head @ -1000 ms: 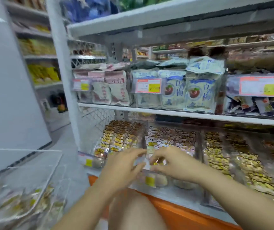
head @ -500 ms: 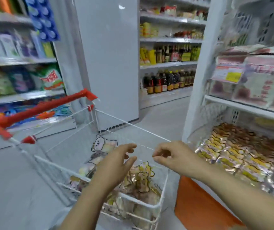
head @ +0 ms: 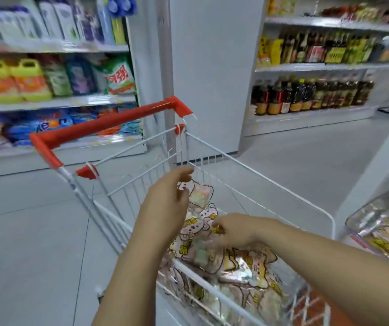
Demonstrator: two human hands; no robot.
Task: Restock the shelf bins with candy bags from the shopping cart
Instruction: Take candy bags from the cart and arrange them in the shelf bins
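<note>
The white wire shopping cart (head: 261, 178) with a red handle (head: 108, 123) stands right in front of me. Several clear candy bags (head: 242, 264) printed with cartoon figures lie piled inside it. My left hand (head: 167, 203) hovers over the pile with relaxed fingers and holds nothing. My right hand (head: 233, 229) reaches in from the right, its curled fingertips pinching the top candy bag (head: 200, 220). At the far right edge, part of a clear shelf bin (head: 386, 222) with yellow-printed candy bags shows.
A white pillar (head: 210, 67) rises behind the cart. Shelves of detergent packs (head: 54, 76) line the left, and shelves of dark bottles (head: 311, 95) run along the back right. Grey floor (head: 28, 231) spreads to the left of the cart.
My view swung left from the shelf bins to the cart. Both hands left the bin and moved down over the cart, and the right hand reached onto the top bag.
</note>
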